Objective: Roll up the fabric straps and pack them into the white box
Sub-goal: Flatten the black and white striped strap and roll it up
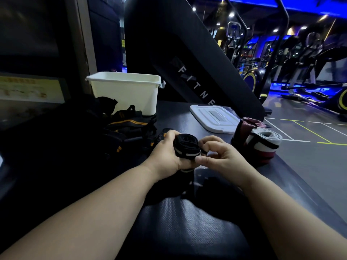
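So the black strap roll (pixel 185 147) is up off the tabletop (pixel 178 117), held between both hands right in the middle of the view. The left hand (pixel 167 152) has it wrapped, with its fingers (pixel 169 135) curled around the coil's left side. The right hand (pixel 219 156) pinches the roll's right edge between thumb and forefinger, with the other fingers loosely curled.

The coil's spiral end faces up toward the camera, so its axis runs roughly upright and the striped band wraps around the near side. A loose tail seems to drop from under the left hand toward the dark mat below, but it's too dark there to be sure how much is left.

Here's the bit that matters: the white box (pixel 127 94) sits open, ahead and to the left of the roll, past the pile of black and orange straps (pixel 129 126). The left hand is the closer one, so I'd guess it does the drop once the tail is wound in. The lid (pixel 214 118) and the finished rolls (pixel 262 143) are off to the right.
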The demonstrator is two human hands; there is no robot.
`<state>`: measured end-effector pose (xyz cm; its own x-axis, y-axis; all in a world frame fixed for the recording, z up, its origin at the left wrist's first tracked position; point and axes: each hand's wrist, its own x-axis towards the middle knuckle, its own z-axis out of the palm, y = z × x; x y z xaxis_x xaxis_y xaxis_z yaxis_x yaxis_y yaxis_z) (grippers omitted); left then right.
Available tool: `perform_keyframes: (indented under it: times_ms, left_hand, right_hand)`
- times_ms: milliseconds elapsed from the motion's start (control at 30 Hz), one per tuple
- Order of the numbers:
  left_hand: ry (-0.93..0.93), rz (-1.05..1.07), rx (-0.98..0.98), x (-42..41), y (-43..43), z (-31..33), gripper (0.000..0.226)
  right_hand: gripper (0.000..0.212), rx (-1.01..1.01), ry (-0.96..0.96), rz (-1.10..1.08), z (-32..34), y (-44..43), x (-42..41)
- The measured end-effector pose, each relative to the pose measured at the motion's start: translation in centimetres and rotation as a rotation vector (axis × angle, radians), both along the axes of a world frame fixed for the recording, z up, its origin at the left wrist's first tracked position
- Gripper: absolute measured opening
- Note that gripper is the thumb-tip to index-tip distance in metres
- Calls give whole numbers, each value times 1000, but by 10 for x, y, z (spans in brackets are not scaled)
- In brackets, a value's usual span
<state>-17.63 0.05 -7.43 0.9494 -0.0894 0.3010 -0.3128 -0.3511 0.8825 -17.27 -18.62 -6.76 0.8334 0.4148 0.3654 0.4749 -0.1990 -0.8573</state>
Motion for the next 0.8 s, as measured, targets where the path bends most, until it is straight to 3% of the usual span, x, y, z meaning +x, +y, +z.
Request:
perform_keyframes:
  times_ms: [133, 267, 400, 633, 800]
  left_hand:
    - [12, -5, 5, -1, -3, 0, 80]
    - [122, -207, -10, 0, 5, 0, 96]
    - [225, -377, -219, -4, 13, 3, 68]
    - [127, -272, -178, -2, 10, -1, 53]
    - [73, -100, -166, 2, 2, -5, 65]
  right_hand:
    - [28, -26, -132, -96, 0, 3, 2]
    - [22, -108, -193, -124, -2, -1, 4]
    - [16, -119, -176, -119, -3, -1, 6]
    - [23, -62, -201, -156, -3, -1, 8]
    - [24, -73, -232, -132, 2, -3, 3]
